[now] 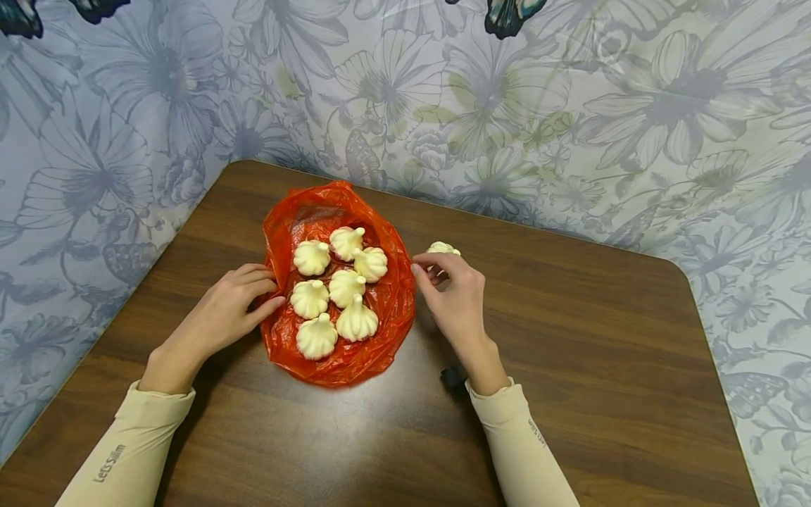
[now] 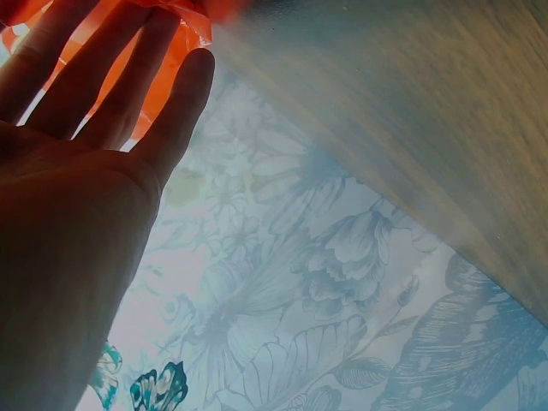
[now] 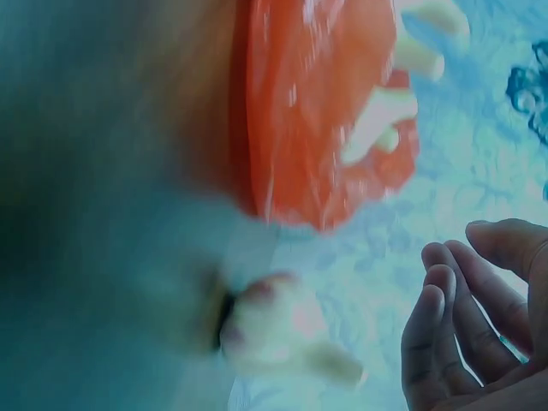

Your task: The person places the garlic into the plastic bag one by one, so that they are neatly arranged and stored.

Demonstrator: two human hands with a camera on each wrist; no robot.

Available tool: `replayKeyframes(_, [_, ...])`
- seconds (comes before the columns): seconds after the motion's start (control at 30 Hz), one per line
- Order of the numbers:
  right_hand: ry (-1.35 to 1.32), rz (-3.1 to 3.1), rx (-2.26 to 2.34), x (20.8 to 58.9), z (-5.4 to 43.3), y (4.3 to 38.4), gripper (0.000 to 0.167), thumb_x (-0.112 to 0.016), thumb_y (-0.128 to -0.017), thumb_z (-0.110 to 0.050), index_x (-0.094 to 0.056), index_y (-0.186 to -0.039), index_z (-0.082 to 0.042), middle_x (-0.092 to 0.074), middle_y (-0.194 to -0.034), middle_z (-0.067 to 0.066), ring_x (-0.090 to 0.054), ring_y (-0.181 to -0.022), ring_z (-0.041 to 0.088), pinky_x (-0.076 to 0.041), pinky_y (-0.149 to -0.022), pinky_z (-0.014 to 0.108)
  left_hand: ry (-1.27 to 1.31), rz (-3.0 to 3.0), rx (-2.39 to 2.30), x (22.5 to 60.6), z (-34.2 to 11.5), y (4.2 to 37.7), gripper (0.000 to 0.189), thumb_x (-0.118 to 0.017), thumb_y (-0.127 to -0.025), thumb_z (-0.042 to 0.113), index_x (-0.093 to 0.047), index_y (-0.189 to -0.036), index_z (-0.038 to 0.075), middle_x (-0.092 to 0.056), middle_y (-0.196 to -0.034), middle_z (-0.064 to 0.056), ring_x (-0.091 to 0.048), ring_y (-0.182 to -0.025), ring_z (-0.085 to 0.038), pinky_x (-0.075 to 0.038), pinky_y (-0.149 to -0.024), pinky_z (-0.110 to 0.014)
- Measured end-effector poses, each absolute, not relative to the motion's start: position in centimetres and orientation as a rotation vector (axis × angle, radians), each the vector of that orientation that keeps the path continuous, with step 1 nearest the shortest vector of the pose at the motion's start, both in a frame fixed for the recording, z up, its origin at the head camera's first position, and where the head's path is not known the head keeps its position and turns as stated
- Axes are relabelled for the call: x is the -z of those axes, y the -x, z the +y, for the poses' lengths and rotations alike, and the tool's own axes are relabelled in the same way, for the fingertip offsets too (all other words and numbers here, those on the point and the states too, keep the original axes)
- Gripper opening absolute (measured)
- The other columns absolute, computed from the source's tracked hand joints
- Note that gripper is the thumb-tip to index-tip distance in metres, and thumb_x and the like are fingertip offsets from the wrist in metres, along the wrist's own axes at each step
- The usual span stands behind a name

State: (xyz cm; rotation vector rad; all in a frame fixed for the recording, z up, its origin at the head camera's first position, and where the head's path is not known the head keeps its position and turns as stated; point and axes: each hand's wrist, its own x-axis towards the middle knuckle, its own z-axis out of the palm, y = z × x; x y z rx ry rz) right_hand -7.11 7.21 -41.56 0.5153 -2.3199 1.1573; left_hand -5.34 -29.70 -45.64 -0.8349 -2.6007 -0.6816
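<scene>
A red plastic bag [image 1: 394,352] lies spread on the table with its mouth facing up and its rim crumpled into a ring. Several pale garlic bulbs [image 1: 346,289] rest inside it, apart from one another or touching. My left hand [image 1: 231,303] is at the bag's left rim, pinching the plastic between thumb and fingers. Beside the right rim is my right hand [image 1: 453,285], its fingers loosely bent and holding nothing. In the right wrist view, a gap separates thumb from fingers [image 3: 467,317]. One more garlic bulb [image 3: 278,325] sits on the table, partly hidden behind that hand in the head view.
The brown wooden table [image 1: 570,366] has rounded far corners. Behind it and at its sides hangs a floral-patterned backdrop [image 1: 494,105]. A small black object [image 1: 453,378] shows at my right wrist.
</scene>
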Motion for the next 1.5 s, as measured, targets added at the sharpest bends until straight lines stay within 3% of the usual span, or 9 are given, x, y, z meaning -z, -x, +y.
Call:
replayKeyframes(0.17, [-0.396,-2.280,-1.151,41.3,9.0,7.9,0.012,-0.081,-0.094,-0.014,-0.082,-0.105,-0.009,-0.078,-0.094,0.004,-0.069,-0.074,0.017,-0.062,-0.066,0.039,0.840,-2.599,0.681,45.6,-29.7,5.4,0.018,-0.085,-0.086,0.008,-0.078,-0.100,-0.001,-0.077,-0.106,-0.018,-0.065,-0.111,-0.038,-0.052,-0.099,-0.057])
replayKeyframes(0.4, [-0.280,-2.265,-1.130,41.5,10.7,8.6,0.019,-0.082,-0.092,-0.011,-0.080,-0.110,-0.006,-0.079,-0.100,0.006,-0.073,-0.079,0.022,-0.060,-0.072,0.032,0.828,-2.610,0.671,45.5,-29.7,5.3,0.019,-0.085,-0.086,0.009,-0.078,-0.100,-0.001,-0.077,-0.106,-0.018,-0.066,-0.110,-0.037,-0.052,-0.099,-0.057])
replayKeyframes(0.7, [-0.233,-2.329,-1.176,42.3,11.3,8.9,0.026,-0.083,-0.092,-0.011,-0.078,-0.115,-0.003,-0.078,-0.105,0.011,-0.073,-0.084,0.026,-0.062,-0.077,0.041,0.820,-2.619,0.669,45.5,-29.6,5.2,0.018,-0.085,-0.087,0.009,-0.077,-0.099,-0.001,-0.077,-0.107,-0.018,-0.065,-0.111,-0.038,-0.051,-0.100,-0.058])
replayKeyframes(1.4, [-0.225,-2.296,-1.132,43.7,11.7,9.8,0.014,-0.084,-0.092,-0.012,-0.081,-0.103,-0.005,-0.076,-0.091,0.012,-0.072,-0.075,0.026,-0.062,-0.069,0.041,0.828,-2.611,0.668,45.8,-29.9,5.3,0.018,-0.085,-0.087,0.009,-0.077,-0.099,-0.001,-0.077,-0.107,-0.018,-0.065,-0.111,-0.038,-0.051,-0.099,-0.057])
replayKeyframes(1.5, [-0.250,-2.232,-1.134,43.1,11.6,9.5,0.014,-0.084,-0.091,-0.013,-0.082,-0.103,-0.006,-0.076,-0.089,0.010,-0.071,-0.075,0.023,-0.060,-0.068,0.032,0.833,-2.604,0.674,45.8,-29.8,5.4,0.017,-0.084,-0.087,0.009,-0.077,-0.099,-0.001,-0.077,-0.106,-0.018,-0.065,-0.110,-0.037,-0.052,-0.099,-0.057])
